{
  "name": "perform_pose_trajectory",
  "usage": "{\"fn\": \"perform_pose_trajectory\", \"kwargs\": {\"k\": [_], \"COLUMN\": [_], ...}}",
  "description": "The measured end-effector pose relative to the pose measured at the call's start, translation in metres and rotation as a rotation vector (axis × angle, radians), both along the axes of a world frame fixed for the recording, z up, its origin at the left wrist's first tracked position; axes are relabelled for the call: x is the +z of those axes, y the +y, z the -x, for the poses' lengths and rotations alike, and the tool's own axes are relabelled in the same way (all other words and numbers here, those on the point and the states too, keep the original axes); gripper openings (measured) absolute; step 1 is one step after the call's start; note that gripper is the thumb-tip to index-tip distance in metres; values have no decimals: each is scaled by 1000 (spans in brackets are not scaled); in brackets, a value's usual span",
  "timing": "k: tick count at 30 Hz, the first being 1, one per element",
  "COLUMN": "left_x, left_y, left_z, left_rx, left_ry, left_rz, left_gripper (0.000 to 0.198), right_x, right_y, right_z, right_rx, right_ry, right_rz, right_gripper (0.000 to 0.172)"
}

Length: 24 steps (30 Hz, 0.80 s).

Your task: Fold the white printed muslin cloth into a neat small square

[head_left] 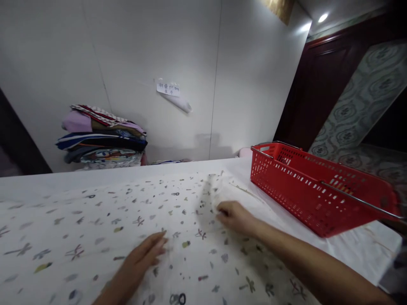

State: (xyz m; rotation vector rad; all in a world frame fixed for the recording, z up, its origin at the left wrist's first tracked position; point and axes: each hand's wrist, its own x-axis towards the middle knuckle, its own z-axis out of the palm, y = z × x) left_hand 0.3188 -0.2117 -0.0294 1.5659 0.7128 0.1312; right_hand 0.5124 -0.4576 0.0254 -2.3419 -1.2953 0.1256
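The cloth (127,209) lies spread on the white tabletop (235,168), starting well to the left of all the fingers and reaching under both hands; its long axis seems to run left to right. It is thin, pale and softly wrinkled, dotted with small palm trees and leaves. Beyond the left fingers, a stack of clothes (103,140) rises in soft, uneven layers, striped and patterned. The left hand (141,256) is over the cloth's middle, fingers extended and ungripping; whether they touch is unclear. The right hand (237,218) is nearer the turned-over plain edge, its fingers curled and apparently pinching it. Right of those fingers stands a long red basket (295,192), hard, perforated plastic with thin metal handles.
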Motion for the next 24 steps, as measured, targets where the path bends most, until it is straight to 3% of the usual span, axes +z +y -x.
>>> {"fn": "perform_pose_trajectory", "kwargs": {"k": [3, 5, 6, 9, 11, 14, 18, 21, 24], "left_x": [16, 16, 14, 5, 1, 0, 1, -1, -4], "left_y": [-44, -53, -53, -47, -46, -48, -49, -46, -45], "left_z": [-33, -44, -46, -47, -45, -44, -43, -42, -41], "left_rx": [-122, -78, -24, 112, 140, 173, 171, 186, 224], "left_ry": [-52, -77, -76, -60, -55, -42, -7, 40, 79], "left_rz": [435, 583, 611, 608, 582, 553, 588, 537, 451], "left_gripper": [59, 57, 55, 53, 53, 50, 51, 54, 54], "right_x": [4, 4, 4, -6, -18, -42, -63, -61, -51], "right_y": [14, 14, 12, 0, -6, -5, 5, 3, -6], "right_z": [49, 38, 21, -54, -98, -134, -153, -177, -208], "right_rx": [415, 438, 327, -226, -433, -517, -540, -594, -739], "right_ry": [238, 222, 144, -151, -232, -270, -308, -311, -291], "right_rz": [65, 46, 36, 184, 316, 380, 424, 446, 461], "right_gripper": [26, 24, 23, 27, 27, 29, 39, 35, 32]}}
